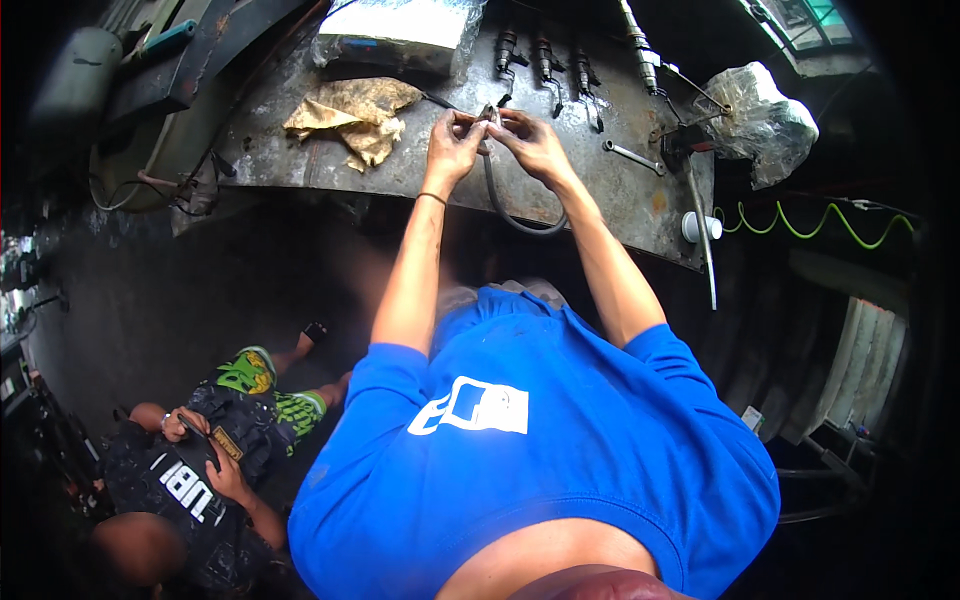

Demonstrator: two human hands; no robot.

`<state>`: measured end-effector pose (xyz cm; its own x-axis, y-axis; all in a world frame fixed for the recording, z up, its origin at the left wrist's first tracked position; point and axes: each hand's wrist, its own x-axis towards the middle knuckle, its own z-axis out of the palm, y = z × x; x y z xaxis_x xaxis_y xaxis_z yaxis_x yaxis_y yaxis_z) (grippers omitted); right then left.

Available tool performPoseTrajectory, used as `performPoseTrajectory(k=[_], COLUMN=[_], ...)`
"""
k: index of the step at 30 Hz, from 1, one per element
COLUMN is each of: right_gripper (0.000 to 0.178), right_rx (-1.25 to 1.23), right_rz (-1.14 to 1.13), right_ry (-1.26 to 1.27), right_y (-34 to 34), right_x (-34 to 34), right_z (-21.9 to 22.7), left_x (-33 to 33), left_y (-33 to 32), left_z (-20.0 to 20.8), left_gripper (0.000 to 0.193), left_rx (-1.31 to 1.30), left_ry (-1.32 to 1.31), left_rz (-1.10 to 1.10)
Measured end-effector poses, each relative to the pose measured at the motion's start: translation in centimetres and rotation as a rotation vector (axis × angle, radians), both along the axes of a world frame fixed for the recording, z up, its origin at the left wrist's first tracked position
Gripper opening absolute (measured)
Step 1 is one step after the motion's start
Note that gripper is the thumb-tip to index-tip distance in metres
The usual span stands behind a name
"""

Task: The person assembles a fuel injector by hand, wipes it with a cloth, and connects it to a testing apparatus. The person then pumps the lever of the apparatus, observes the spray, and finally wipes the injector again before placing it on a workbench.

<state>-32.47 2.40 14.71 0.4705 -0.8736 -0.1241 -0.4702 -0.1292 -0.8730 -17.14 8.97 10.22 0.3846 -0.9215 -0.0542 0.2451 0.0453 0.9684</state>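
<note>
My left hand [453, 148] and my right hand [534, 150] meet over the front part of the metal workbench [330, 172]. Between their fingertips they pinch a small metal fitting [490, 114]; its details are too small to make out. From beneath the fingers a black hose [497, 205] loops down past the bench's front edge and curves up behind my right wrist. Both hands have dark smudges, and their fingers are closed. A crumpled tan rag [365, 113] lies to the left of my left hand.
Several dark metal parts with short cables [545, 62] lie behind my hands. To the right are a wrench [634, 157], a long metal bar [702, 215], a white cup [700, 227] and a plastic-wrapped bundle [758, 122]. A green coiled hose [820, 228] hangs beyond. Another person [205, 460] holds a phone at lower left.
</note>
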Motion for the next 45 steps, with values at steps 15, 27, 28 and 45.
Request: performPoseTrajectory(k=[15, 27, 28, 45], right_gripper=[0.041, 0.043, 0.038, 0.034], right_rx=[-0.285, 0.345, 0.376, 0.485], right_rz=[-0.326, -0.413, -0.422, -0.41], right_ry=[-0.357, -0.93, -0.979, -1.133], right_y=[2.1, -3.5, -4.1, -7.0], right_x=[-12.9, -19.5, -19.3, -18.9], right_z=[6.2, 6.4, 6.1, 5.0], left_x=[-13.3, -22.2, -22.0, -21.1], left_y=[-2.7, -7.6, -7.9, -10.5], left_z=[11.0, 12.4, 12.4, 14.0], left_gripper=[0.018, 0.025, 0.028, 0.02], left_rx=[-0.124, -0.163, -0.144, -0.055], left_ry=[0.323, 0.278, 0.259, 0.2], left_rz=[-0.245, -0.132, -0.131, -0.085])
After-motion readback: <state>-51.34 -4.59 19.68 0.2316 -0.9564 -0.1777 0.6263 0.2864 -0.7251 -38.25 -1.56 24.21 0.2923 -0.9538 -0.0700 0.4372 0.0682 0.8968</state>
